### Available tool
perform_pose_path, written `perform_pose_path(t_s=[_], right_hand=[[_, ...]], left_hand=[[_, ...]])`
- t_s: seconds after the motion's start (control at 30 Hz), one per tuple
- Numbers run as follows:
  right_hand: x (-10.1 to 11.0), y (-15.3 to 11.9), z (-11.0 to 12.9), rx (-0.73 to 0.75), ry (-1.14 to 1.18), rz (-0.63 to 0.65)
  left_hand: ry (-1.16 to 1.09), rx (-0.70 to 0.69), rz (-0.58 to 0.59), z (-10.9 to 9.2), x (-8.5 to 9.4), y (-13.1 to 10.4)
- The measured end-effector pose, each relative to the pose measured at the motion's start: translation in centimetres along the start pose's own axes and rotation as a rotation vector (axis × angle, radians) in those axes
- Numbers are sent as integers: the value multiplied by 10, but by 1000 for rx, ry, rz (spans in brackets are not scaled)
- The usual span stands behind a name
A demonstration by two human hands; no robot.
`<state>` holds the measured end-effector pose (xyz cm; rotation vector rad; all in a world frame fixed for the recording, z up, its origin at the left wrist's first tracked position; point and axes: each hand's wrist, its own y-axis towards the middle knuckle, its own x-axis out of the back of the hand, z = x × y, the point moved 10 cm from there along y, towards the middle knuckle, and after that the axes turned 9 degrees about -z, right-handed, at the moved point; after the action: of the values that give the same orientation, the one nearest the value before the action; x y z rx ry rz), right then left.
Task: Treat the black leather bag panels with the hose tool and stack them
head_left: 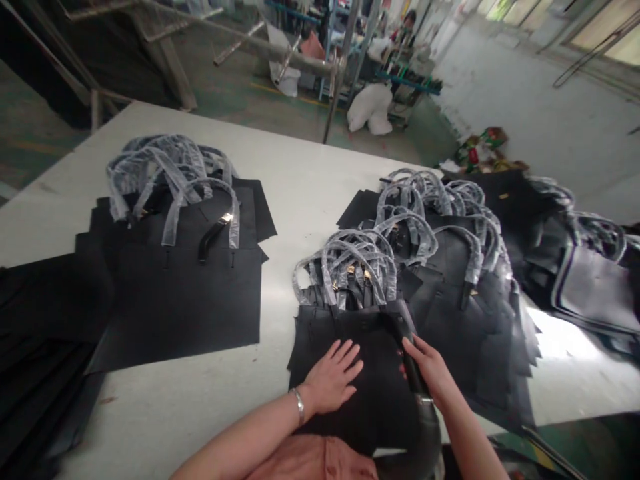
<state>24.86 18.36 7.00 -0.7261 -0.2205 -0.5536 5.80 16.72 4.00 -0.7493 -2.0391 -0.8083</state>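
Note:
A flat black bag panel lies at the table's front edge, close to my body. Spread flat on it is my left hand, fingers apart and holding nothing. My right hand curls round a long, glossy black tube-like piece with a silver band, along the panel's right side. What that piece is, I cannot make out. Just beyond my hands, several plastic-wrapped handles with gold-coloured buckles loop up from stacked black panels.
On the white table, a stack of black panels with wrapped handles sits left. Another fanned stack stands right, near finished-looking black bags. Beyond are a metal rack, white sacks and a person.

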Motion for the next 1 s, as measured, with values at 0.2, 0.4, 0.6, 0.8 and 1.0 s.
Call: perform_pose_path(t_s=[0.2,0.4,0.6,0.8,1.0], right_hand=[[0,22,12,57,98,-34],[32,19,9,21,145,-27],[29,40,12,-23,183,34],[55,55,27,41,255,-113],[59,26,9,-30,201,-3]], left_hand=[[27,-17,89,2,-10,-3],[2,-32,130,1,-4,-10],[-31,-34,170,1,-4,-13],[-30,-19,189,0,-6,-15],[-128,26,94,10,2,1]])
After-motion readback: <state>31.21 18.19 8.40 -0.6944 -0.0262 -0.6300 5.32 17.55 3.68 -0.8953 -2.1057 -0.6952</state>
